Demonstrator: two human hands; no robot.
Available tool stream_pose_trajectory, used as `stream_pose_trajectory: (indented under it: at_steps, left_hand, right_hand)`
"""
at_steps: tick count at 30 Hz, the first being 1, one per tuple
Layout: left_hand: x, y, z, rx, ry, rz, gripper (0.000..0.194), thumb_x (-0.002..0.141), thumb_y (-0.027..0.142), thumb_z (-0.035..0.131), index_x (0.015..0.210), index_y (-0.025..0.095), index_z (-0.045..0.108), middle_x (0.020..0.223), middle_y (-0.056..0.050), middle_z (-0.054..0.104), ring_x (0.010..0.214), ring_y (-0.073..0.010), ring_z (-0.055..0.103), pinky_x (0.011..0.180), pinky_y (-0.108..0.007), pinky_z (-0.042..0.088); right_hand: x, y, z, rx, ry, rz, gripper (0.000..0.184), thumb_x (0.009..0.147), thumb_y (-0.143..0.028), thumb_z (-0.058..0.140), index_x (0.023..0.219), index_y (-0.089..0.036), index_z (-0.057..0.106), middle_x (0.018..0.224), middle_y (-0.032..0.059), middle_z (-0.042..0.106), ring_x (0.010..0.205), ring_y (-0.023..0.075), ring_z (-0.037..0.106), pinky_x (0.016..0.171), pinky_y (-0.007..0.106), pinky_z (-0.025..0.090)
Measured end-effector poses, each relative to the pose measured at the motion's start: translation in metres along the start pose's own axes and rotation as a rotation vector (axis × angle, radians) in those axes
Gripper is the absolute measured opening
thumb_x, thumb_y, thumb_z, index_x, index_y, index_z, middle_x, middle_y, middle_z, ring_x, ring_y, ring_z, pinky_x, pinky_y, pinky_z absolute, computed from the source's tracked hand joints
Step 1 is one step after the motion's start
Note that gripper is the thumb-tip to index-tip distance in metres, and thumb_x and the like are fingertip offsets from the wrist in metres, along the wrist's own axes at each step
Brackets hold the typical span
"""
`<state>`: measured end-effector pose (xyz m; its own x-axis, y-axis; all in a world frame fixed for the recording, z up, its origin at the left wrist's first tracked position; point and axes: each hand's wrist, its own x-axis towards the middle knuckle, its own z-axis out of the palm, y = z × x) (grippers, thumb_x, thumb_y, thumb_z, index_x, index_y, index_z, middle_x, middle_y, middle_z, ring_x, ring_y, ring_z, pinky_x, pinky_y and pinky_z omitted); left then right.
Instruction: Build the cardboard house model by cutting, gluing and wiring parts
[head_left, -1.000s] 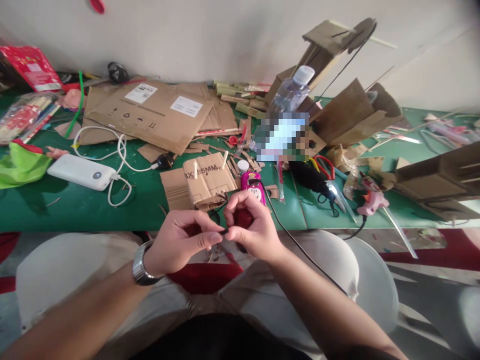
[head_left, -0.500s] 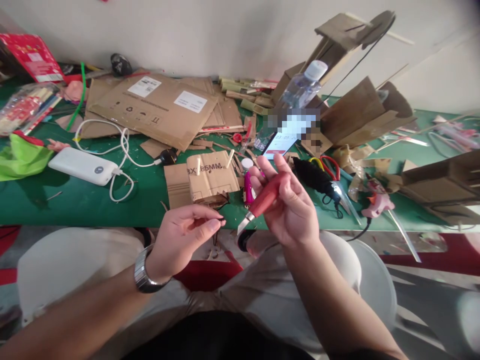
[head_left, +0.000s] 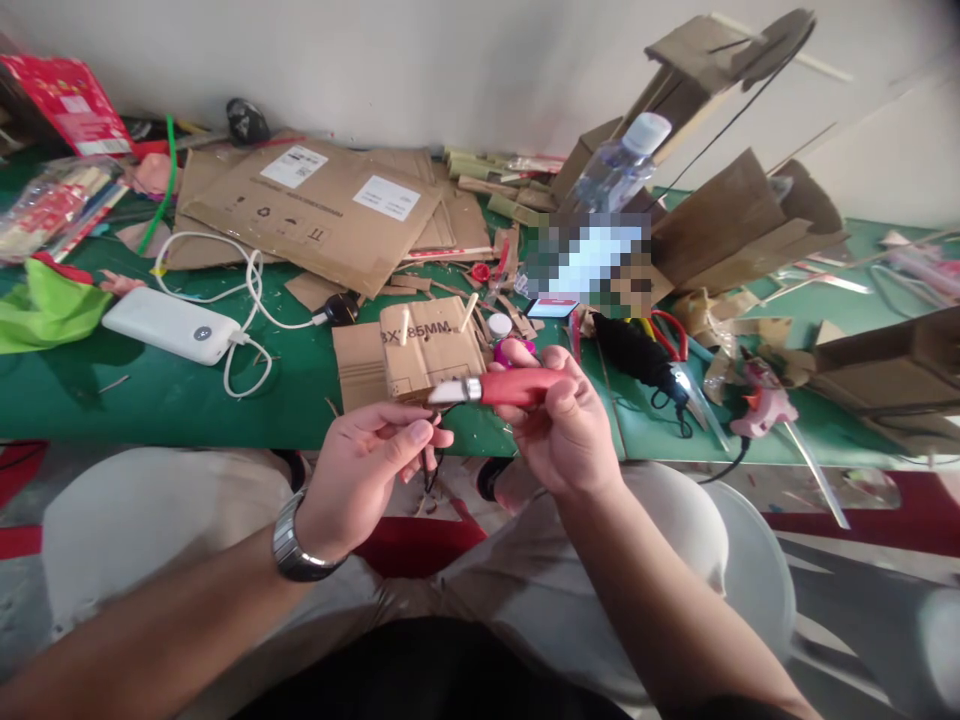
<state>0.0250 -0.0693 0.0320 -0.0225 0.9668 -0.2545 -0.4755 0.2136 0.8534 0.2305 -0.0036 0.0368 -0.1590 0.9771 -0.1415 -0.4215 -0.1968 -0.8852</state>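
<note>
My right hand (head_left: 566, 420) is wrapped round the red handle of a knife (head_left: 517, 388), whose short blade points left. My left hand (head_left: 382, 450), wearing a metal watch, pinches a thin black cord (head_left: 429, 470) that hangs below the table edge. The blade tip is close above my left fingertips; whether it touches the cord I cannot tell. Just behind the hands sits a small cardboard box (head_left: 431, 360) with two pale sticks standing up from its top.
A white power bank (head_left: 172, 325) with a looped cable lies at left, before a flat carton (head_left: 315, 215). A bottle (head_left: 619, 165), a lit phone (head_left: 555, 308) and cardboard structures (head_left: 720, 225) stand at right. A pink glue gun (head_left: 765, 405) lies near the right front edge.
My right hand has turned the knife from pointing down-left to nearly level and brought its blade over my left fingertips. My left hand has barely moved; its other fingers now show.
</note>
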Motion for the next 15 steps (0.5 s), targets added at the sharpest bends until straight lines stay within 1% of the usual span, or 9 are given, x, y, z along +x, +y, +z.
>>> stream_pose_trajectory:
  at_steps: [3, 5, 7, 10, 12, 15]
  left_hand:
    - [0.000, 0.004, 0.001, 0.001, 0.017, 0.050, 0.032, 0.078, 0.050, 0.099, 0.089, 0.022, 0.086, 0.079, -0.008, 0.084, 0.058, -0.0148, 0.068, 0.048, -0.023, 0.048]
    - [-0.001, 0.008, 0.001, 0.003, 0.030, 0.079, 0.032, 0.077, 0.050, 0.099, 0.089, 0.023, 0.086, 0.075, -0.007, 0.082, 0.057, -0.0151, 0.068, 0.047, -0.025, 0.049]
    - [-0.001, 0.011, 0.002, 0.006, 0.044, 0.105, 0.031, 0.077, 0.049, 0.099, 0.088, 0.023, 0.086, 0.073, -0.006, 0.081, 0.056, -0.0153, 0.068, 0.048, -0.025, 0.049]
    - [-0.001, 0.013, 0.001, 0.015, 0.052, 0.134, 0.029, 0.077, 0.048, 0.099, 0.087, 0.024, 0.086, 0.076, -0.006, 0.083, 0.058, -0.0151, 0.069, 0.049, -0.025, 0.050]
    - [0.000, 0.012, 0.000, 0.038, 0.055, 0.143, 0.029, 0.079, 0.048, 0.098, 0.086, 0.023, 0.086, 0.080, -0.008, 0.084, 0.060, -0.0154, 0.070, 0.049, -0.025, 0.051]
    - [0.001, 0.009, -0.003, 0.075, 0.059, 0.142, 0.028, 0.082, 0.048, 0.096, 0.089, 0.022, 0.086, 0.082, -0.009, 0.084, 0.062, -0.0162, 0.071, 0.050, -0.025, 0.052]
  right_hand:
    - [-0.002, -0.001, 0.003, -0.016, -0.044, 0.024, 0.070, 0.066, -0.051, 0.107, 0.086, -0.027, 0.043, 0.125, 0.0046, 0.084, 0.095, 0.0223, 0.084, 0.059, 0.025, 0.069]
    - [-0.005, -0.002, 0.005, -0.033, -0.081, 0.041, 0.073, 0.066, -0.045, 0.107, 0.080, -0.026, 0.039, 0.121, 0.0060, 0.085, 0.093, 0.0244, 0.085, 0.060, 0.028, 0.070]
    - [-0.008, -0.003, 0.006, -0.050, -0.115, 0.035, 0.071, 0.068, -0.041, 0.107, 0.078, -0.026, 0.038, 0.120, 0.0074, 0.086, 0.094, 0.0266, 0.085, 0.064, 0.033, 0.071]
    - [-0.011, -0.004, 0.006, -0.096, -0.160, -0.021, 0.060, 0.074, -0.034, 0.104, 0.078, -0.025, 0.044, 0.120, 0.0081, 0.086, 0.099, 0.0271, 0.084, 0.075, 0.037, 0.072]
    - [-0.013, -0.005, 0.006, -0.168, -0.186, -0.075, 0.052, 0.078, -0.031, 0.101, 0.079, -0.025, 0.050, 0.119, 0.0085, 0.085, 0.105, 0.0275, 0.083, 0.082, 0.040, 0.071]
    - [-0.014, -0.004, 0.005, -0.302, -0.247, -0.138, 0.038, 0.080, -0.030, 0.098, 0.087, -0.024, 0.062, 0.114, 0.0084, 0.083, 0.106, 0.0261, 0.080, 0.086, 0.039, 0.069]
